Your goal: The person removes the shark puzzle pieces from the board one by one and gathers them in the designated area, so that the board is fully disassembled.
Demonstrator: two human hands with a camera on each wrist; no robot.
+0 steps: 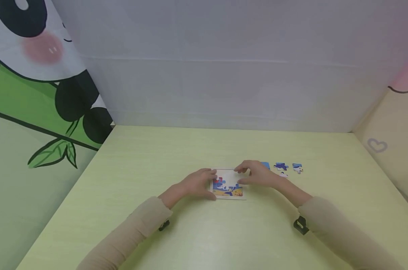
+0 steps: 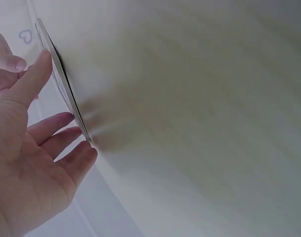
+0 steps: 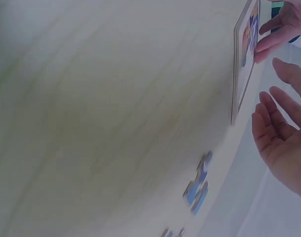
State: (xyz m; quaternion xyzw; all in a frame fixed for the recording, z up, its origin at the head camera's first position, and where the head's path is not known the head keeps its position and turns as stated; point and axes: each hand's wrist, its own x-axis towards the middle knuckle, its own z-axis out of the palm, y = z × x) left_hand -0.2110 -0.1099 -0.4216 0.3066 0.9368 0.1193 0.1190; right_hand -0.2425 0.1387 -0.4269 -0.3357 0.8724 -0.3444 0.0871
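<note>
A small jigsaw puzzle board with a pale frame lies flat on the table, its picture partly filled in along the near side and left. My left hand holds the board's left end, thumb at the near corner and fingers toward the far corner. In the left wrist view that hand's thumb and fingertips touch the board's edge. Over the board's right side hovers my right hand, thumb and forefinger apart. Nothing shows between its fingers in the right wrist view, where the hand hangs loosely curved.
Several loose puzzle pieces lie on the table beyond and right of my right hand; one blue piece is partly hidden by it. A pale wall rises behind the table, with printed cloths at the sides.
</note>
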